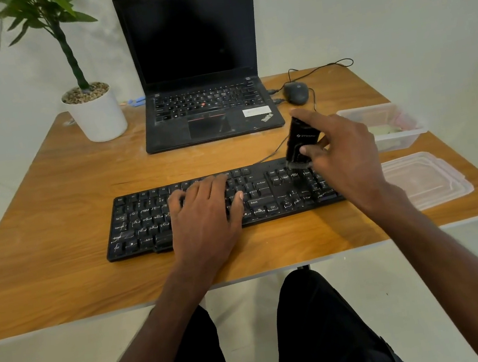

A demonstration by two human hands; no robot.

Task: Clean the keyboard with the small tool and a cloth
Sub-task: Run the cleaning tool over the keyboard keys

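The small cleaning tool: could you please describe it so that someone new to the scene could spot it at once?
Start at the black keyboard lying across the wooden table in front of the laptop. Over its right end, the right hand grips a small cleaning tool. It is a stubby black block standing upright, bristles down on the keys, unlike the rounded mouse behind it.

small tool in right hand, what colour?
Black small tool, pale logo on its side; head view.

Black keyboard lies flat, dusty, just in front of the open laptop. Small black brush tool upright, bristles touching keyboard's right-hand keys.
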